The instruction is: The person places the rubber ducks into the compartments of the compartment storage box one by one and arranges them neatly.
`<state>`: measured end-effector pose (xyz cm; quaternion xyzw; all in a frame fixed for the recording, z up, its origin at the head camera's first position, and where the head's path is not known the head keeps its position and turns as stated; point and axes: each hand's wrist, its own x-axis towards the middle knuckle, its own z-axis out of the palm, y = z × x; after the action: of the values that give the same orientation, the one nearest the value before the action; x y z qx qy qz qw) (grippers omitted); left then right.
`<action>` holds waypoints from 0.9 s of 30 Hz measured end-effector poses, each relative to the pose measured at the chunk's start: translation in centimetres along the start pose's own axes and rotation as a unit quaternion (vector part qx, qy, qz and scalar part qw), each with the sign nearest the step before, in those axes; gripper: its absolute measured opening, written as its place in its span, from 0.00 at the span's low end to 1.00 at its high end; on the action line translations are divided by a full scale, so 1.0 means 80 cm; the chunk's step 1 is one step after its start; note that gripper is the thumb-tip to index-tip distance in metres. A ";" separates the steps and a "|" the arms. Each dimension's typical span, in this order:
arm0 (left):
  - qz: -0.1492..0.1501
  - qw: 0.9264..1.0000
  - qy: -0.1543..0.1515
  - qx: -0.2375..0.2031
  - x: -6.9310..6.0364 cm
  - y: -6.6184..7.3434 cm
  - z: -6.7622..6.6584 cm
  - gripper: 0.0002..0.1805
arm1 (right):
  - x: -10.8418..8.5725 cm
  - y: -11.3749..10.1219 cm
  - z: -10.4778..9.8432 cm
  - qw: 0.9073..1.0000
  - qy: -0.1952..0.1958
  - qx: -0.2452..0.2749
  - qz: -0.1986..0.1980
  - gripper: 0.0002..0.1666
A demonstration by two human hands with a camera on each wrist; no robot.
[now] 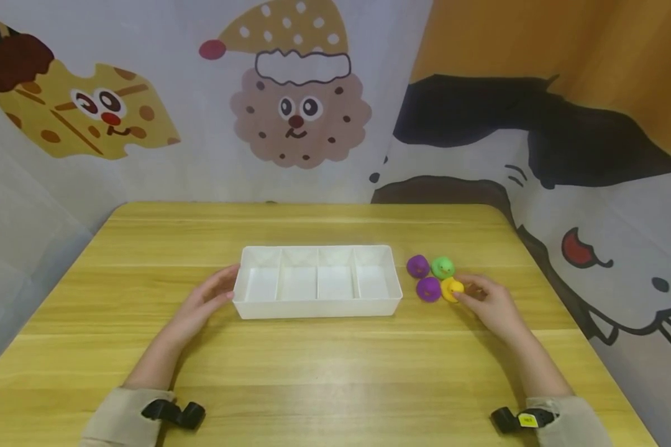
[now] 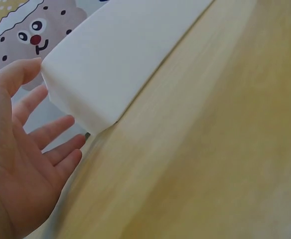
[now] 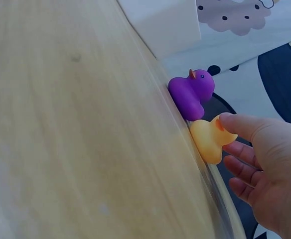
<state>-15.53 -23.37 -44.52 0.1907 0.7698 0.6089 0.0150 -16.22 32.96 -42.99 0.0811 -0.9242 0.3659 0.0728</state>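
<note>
A white box (image 1: 317, 308) with several compartments in a row stands on the table; no object shows inside them. At its left end is my left hand (image 1: 204, 302), fingers spread and fairly straight; in the left wrist view the thumb touches the near corner of the box (image 2: 105, 59). To the right of the box, my right hand (image 1: 491, 305) pinches a yellow rubber duck (image 1: 450, 289) by the head, thumb on the near side; the duck (image 3: 206, 142) still sits on the table. Beside it are two purple ducks (image 1: 428, 289) and a green duck (image 1: 442, 267).
The wooden table (image 1: 324, 379) reaches back to a hanging cloth (image 1: 190, 180) printed with cartoon figures. A black strap-like device (image 1: 173, 414) is on the left sleeve, and another (image 1: 522, 419) on the right sleeve.
</note>
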 end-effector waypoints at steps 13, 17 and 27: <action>-0.010 0.999 -0.015 -0.035 -0.001 -0.001 0.002 0.29 | -0.002 -0.009 -0.001 1.000 0.002 0.004 0.019 0.23; -0.007 0.999 -0.018 -0.040 -0.001 -0.002 0.002 0.29 | -0.003 -0.015 -0.004 1.000 0.006 0.000 0.024 0.23; -0.010 0.999 -0.020 -0.043 -0.001 0.000 0.002 0.29 | -0.003 -0.038 -0.011 0.999 0.036 -0.008 -0.010 0.20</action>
<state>-15.41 -23.25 -44.61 0.1948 0.7444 0.6372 0.0448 -15.31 31.38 -40.40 0.0760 -0.9230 0.3607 0.1104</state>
